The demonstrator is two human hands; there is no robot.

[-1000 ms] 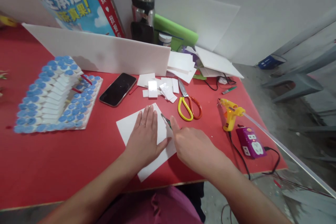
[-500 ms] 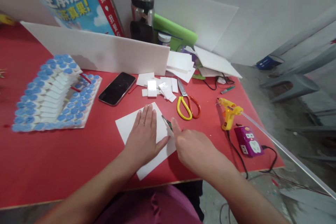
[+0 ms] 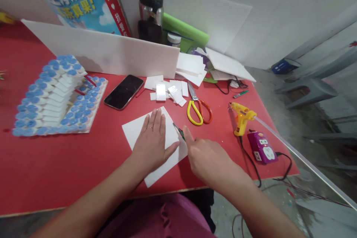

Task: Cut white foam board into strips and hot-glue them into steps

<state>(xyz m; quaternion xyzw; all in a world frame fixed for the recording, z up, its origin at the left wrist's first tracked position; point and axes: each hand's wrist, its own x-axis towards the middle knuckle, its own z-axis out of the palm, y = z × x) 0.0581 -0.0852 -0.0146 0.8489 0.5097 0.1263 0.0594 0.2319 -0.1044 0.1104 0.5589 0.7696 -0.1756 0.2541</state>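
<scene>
A thin, pale metallic ring (image 3: 150, 128) circles the ring finger of the left hand (image 3: 150, 143); the fingers of the right hand (image 3: 205, 154) look plain. Both forearms are bare. Nearer the body than the hands is a magenta-pink top (image 3: 181, 217) in soft, creased cloth, with a puckered, gathered ridge (image 3: 165, 217) down its front. Below the right hand, black clothing (image 3: 205, 204) shows beside the top, its type unclear.
</scene>
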